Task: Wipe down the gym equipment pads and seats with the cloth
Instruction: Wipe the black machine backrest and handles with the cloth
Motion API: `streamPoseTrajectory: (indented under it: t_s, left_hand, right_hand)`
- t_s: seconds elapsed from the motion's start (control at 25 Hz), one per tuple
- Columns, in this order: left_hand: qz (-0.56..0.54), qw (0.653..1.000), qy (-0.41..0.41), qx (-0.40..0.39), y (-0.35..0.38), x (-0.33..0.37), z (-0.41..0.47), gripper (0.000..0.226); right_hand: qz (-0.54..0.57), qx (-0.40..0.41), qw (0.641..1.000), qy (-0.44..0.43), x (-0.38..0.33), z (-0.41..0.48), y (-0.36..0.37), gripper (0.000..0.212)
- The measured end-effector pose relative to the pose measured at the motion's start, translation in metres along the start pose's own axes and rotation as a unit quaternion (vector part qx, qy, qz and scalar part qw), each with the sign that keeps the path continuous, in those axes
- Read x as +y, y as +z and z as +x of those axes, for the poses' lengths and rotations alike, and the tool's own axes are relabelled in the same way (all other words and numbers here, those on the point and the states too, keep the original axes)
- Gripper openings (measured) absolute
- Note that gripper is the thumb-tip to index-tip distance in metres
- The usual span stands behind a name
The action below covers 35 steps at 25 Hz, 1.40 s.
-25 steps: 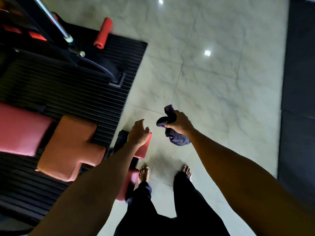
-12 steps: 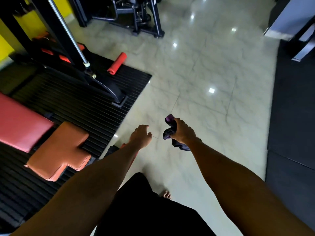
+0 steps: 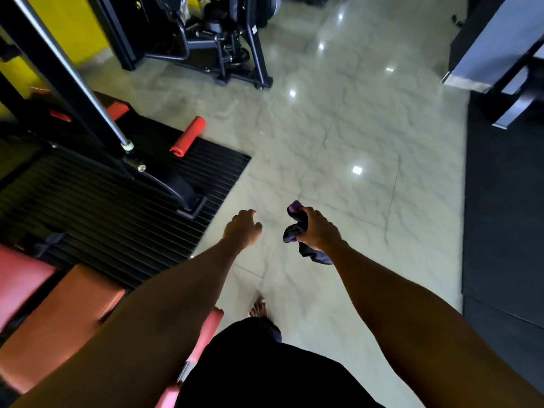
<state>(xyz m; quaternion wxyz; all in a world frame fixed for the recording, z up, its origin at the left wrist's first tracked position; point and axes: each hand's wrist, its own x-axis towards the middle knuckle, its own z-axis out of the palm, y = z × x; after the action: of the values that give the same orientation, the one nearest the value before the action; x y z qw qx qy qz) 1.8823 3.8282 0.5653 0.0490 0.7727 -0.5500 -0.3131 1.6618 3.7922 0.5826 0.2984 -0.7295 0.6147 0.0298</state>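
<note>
Just right of the frame's centre, the right hand [image 3: 319, 231] is curled tight around the cloth [image 3: 294, 228]. It is a dark navy-to-purple rag bunched into a crumpled wad, with a brighter purple tip poking up above the fingers and a limp tail hanging below the wrist over the pale tiled floor [image 3: 353, 136]. The left hand [image 3: 243, 229], just beside it, holds nothing, its fingers loosely bent, while an orange seat pad [image 3: 59, 319] and a red pad [image 3: 17, 278] lie at lower left, well apart from the cloth.
</note>
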Motion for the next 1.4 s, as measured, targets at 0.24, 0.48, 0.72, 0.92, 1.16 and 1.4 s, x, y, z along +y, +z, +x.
streamPoseTrajectory:
  t_s: [0.24, 0.48, 0.72, 0.92, 1.16, 1.4]
  left_hand:
    - [-0.008, 0.999, 0.001, 0.036, -0.084, 0.036, 0.106, 0.05]
    - [-0.019, 0.997, -0.008, 0.081, -0.139, 0.079, 0.197, 0.05]
    - [0.002, 0.994, -0.039, 0.104, -0.184, 0.136, 0.29, 0.05]
    - [0.019, 0.989, -0.06, 0.134, -0.223, 0.178, 0.354, 0.047]
    - [0.032, 0.987, -0.077, 0.139, -0.271, 0.197, 0.453, 0.049]
    - [0.004, 0.983, -0.1, 0.156, -0.326, 0.185, 0.573, 0.049]
  right_hand:
    - [0.012, 0.025, 1.0, -0.008, -0.016, 0.098, -0.088, 0.081]
    - [-0.006, 0.028, 0.998, -0.05, -0.028, 0.212, -0.167, 0.079]
    - [-0.016, 0.032, 0.992, -0.125, -0.032, 0.337, -0.251, 0.08]
    - [-0.035, 0.019, 0.983, -0.177, -0.048, 0.424, -0.307, 0.078]
    - [-0.03, 0.007, 0.979, -0.202, -0.082, 0.54, -0.346, 0.077]
    - [-0.03, 0.011, 0.973, -0.23, -0.145, 0.67, -0.38, 0.078]
